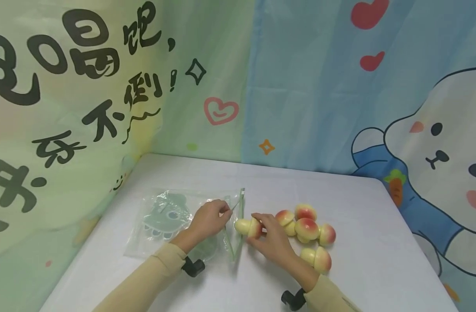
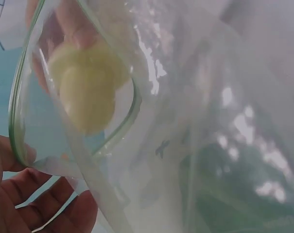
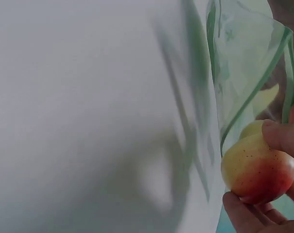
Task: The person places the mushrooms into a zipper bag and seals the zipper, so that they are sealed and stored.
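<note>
A clear zip bag (image 1: 168,216) with a pale green cartoon print lies on the white table, its green-edged mouth facing right. My left hand (image 1: 210,217) pinches the bag's rim, and the mouth gapes in the left wrist view. My right hand (image 1: 275,239) grips a toy mushroom (image 1: 244,227) by its red-and-yellow cap, with the pale yellow stem pointing left at the bag's mouth. Through the clear plastic, the left wrist view shows the mushroom's stem (image 2: 88,99). Thumb and fingers hold the speckled cap (image 3: 258,170) in the right wrist view.
Several similar toy mushrooms (image 1: 307,229) cluster to the right of my right hand, and another mushroom (image 1: 317,258) lies nearer me. Behind the white table (image 1: 363,208) hangs a printed cloth (image 1: 300,108). Black mounts (image 1: 193,267) sit at both wrists.
</note>
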Tool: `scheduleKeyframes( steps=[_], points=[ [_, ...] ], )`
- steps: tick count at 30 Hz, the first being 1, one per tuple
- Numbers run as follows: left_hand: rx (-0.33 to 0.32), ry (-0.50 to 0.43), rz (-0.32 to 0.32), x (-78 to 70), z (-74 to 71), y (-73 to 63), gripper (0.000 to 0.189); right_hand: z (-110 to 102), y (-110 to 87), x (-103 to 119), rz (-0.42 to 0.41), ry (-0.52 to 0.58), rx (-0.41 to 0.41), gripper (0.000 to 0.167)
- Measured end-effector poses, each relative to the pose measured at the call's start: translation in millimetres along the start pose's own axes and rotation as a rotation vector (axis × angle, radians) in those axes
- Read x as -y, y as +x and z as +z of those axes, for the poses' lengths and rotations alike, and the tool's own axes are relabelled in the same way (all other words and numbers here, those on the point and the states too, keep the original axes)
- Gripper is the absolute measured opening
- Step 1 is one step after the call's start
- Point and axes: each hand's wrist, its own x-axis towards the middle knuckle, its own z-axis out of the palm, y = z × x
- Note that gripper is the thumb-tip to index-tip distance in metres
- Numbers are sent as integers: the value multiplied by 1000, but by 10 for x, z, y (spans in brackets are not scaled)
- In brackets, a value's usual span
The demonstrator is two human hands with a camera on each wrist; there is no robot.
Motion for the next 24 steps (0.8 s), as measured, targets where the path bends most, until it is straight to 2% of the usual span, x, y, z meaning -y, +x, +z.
scheduleKeyframes(
  steps=[10, 17, 24],
  points=[
    [-38, -25, -8, -59, 12, 19, 12, 253, 145, 55, -86, 33, -19, 63],
    [-65, -75, 16, -79, 35, 23, 12, 359, 205, 40, -59, 53, -3, 61],
    [-76, -134, 27, -81, 30, 25, 13, 441, 251, -37, 29, 65, 19, 60]
  ],
)
